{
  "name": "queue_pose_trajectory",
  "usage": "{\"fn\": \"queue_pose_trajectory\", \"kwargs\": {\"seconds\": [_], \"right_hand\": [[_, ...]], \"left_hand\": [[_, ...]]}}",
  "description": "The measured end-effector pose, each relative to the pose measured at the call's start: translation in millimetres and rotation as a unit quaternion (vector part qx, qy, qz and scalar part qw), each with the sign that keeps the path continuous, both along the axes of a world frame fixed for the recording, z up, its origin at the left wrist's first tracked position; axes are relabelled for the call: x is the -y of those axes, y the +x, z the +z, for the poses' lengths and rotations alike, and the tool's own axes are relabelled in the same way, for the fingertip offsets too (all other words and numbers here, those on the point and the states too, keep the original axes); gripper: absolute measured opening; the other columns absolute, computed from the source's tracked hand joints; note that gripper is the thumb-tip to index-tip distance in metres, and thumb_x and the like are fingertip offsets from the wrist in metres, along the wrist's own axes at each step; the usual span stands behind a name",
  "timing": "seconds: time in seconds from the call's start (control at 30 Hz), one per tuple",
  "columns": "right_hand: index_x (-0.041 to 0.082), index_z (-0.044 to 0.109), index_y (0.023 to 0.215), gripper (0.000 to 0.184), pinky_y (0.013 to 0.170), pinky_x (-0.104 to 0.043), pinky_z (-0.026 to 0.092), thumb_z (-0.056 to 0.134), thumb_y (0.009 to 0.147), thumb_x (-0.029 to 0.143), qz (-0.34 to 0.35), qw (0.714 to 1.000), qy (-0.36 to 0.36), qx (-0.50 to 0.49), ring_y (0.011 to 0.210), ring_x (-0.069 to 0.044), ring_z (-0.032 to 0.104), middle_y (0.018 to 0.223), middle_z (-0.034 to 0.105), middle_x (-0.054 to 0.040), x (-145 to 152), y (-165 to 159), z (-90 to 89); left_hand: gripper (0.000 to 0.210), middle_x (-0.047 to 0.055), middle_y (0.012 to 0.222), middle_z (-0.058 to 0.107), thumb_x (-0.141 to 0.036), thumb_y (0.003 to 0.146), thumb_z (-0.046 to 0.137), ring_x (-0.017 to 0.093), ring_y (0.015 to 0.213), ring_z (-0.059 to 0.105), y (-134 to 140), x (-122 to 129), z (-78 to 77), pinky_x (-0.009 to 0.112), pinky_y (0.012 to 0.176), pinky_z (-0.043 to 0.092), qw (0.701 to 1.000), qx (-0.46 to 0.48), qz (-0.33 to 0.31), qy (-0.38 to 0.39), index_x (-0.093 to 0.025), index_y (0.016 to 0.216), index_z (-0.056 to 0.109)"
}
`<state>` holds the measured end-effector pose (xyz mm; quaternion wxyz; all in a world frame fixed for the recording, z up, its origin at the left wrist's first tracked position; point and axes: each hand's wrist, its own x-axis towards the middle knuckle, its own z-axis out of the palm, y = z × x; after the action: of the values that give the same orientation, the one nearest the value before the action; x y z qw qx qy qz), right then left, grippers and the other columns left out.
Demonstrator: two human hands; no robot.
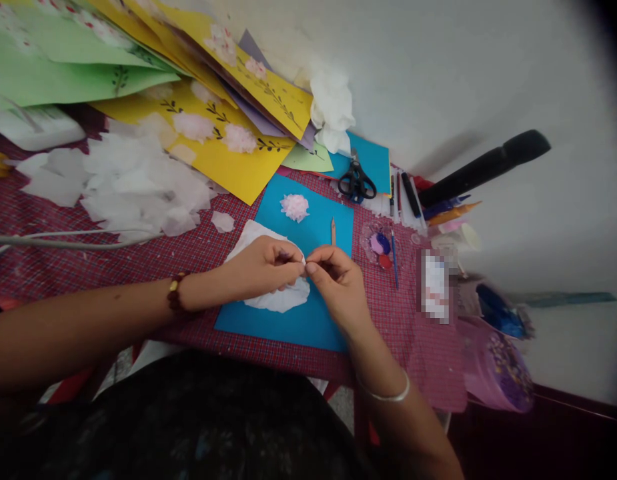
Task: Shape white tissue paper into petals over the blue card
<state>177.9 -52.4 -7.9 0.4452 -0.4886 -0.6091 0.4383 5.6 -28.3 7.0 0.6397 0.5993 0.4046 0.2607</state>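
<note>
My left hand [271, 267] and my right hand [344, 287] meet fingertip to fingertip, both closed in a pinch. What lies between them is too small to make out; a speck of white shows there. Under the hands is a sheet of blue paper [288, 325] on the table. A crumpled white tissue [281, 300] lies on it, partly hidden by my left hand. Farther up the sheet sits a pale pink tissue-paper flower [295, 207]. A pencil [333, 231] lies just beyond my right hand.
Loose white tissue pieces [138, 180] heap at the left, crossed by a grey cable [88, 243]. Behind are yellow cards [228, 167] with flowers and black scissors [357, 180]. At right are a paint palette [378, 245], a paintbrush [395, 260] and a pink tub [488, 367] by the table edge.
</note>
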Motion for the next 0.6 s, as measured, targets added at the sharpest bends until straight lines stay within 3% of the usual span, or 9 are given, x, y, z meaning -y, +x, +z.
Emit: {"fn": "queue_pose_trajectory", "kwargs": {"seconds": [0.27, 0.47, 0.6], "right_hand": [[0.021, 0.061, 0.083, 0.005, 0.066, -0.028, 0.05, 0.06, 0.085, 0.026, -0.009, 0.998, 0.039, 0.037, 0.07, -0.012, 0.059, 0.076, 0.063, 0.0005, 2.7, 1.3, 2.8], [0.022, 0.06, 0.08, 0.004, 0.071, -0.03, 0.052, 0.062, 0.084, 0.022, -0.004, 0.992, 0.097, 0.077, 0.077, -0.014, 0.06, 0.082, 0.061, -0.0009, 3.3, -1.7, 4.8], [0.022, 0.059, 0.078, 0.008, 0.069, -0.03, 0.051, 0.062, 0.085, 0.026, 0.006, 0.998, 0.056, 0.038, 0.077, -0.014, 0.059, 0.083, 0.062, -0.0013, 0.1, -0.1, 0.5]], "left_hand": [[0.012, -0.004, 0.054, 0.05, -0.02, 0.074, 0.052, 0.007, 0.048, 0.043, -1.7, 0.1, 2.3, 0.019, 0.046, 0.033, 1.0, -0.013, 0.001, 0.016, -0.016, 0.064, 0.056], [0.02, -0.002, 0.057, 0.048, -0.022, 0.077, 0.049, 0.009, 0.057, 0.042, 0.7, 0.8, -5.0, 0.021, 0.054, 0.03, 0.984, -0.058, 0.017, 0.17, -0.016, 0.058, 0.05], [0.023, -0.002, 0.057, 0.046, -0.022, 0.078, 0.047, 0.008, 0.057, 0.041, 1.5, 1.4, -7.8, 0.023, 0.055, 0.028, 0.972, -0.084, 0.013, 0.219, -0.016, 0.055, 0.046]]}}
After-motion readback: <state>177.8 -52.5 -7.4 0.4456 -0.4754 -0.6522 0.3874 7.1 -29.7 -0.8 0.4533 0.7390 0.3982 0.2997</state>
